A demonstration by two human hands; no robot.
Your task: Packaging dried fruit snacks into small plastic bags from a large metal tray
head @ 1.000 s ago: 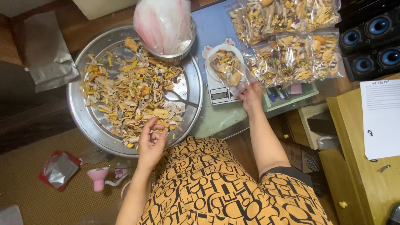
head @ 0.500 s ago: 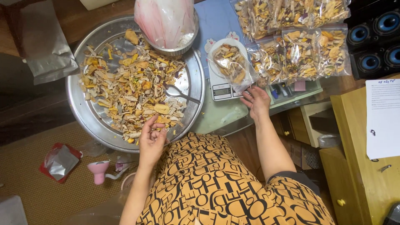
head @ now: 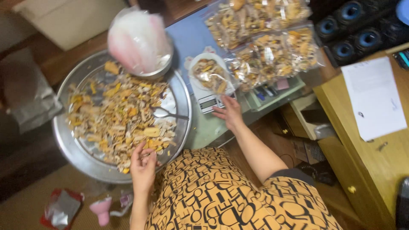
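Round metal tray (head: 64, 140) holds yellow-beige dried snack mix (head: 119, 119).

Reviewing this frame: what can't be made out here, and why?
- Head view, motion blur: the scale display is unreadable, and pieces of the mix on the metal tray smear together.
- Left hand: whether its curled fingers pinch any pieces cannot be told.
- Bowl: contents hidden by the pink-white plastic bag.
- Right hand: empty, but contact with the scale is unclear.
- Filled bags: cut off by the top edge.

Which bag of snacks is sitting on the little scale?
The clear plastic bag of mixed dried snacks nearest the right hand; the other filled bags lie behind.
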